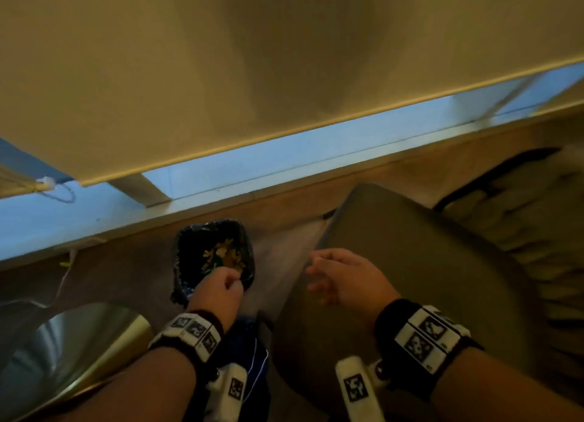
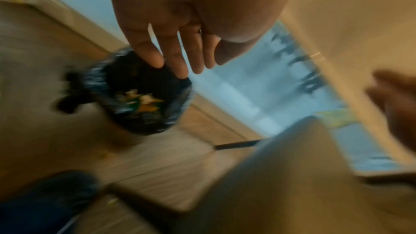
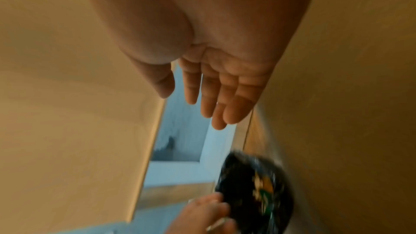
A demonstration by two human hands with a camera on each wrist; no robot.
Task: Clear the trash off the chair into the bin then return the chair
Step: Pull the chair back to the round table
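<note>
A small bin (image 1: 180, 265) lined with a black bag stands on the wood floor below the window, with yellow, white and green trash (image 1: 221, 254) inside. My left hand (image 1: 227, 282) hovers over the bin's near rim and holds nothing. In the left wrist view its fingers (image 2: 178, 56) are straight above the bin (image 2: 157, 127). The grey chair seat (image 1: 426, 279) lies to the right of the bin and looks bare. My right hand (image 1: 328, 276) hangs over the seat's left edge, fingers (image 3: 213, 99) relaxed and empty.
A window sill (image 1: 221, 197) and a lowered blind (image 1: 221, 74) run along the wall behind the bin. A shiny metal round object (image 1: 72, 352) is at lower left. A padded piece with a black frame (image 1: 521, 216) sits at the right. A thin cable (image 1: 64, 279) trails on the floor at left.
</note>
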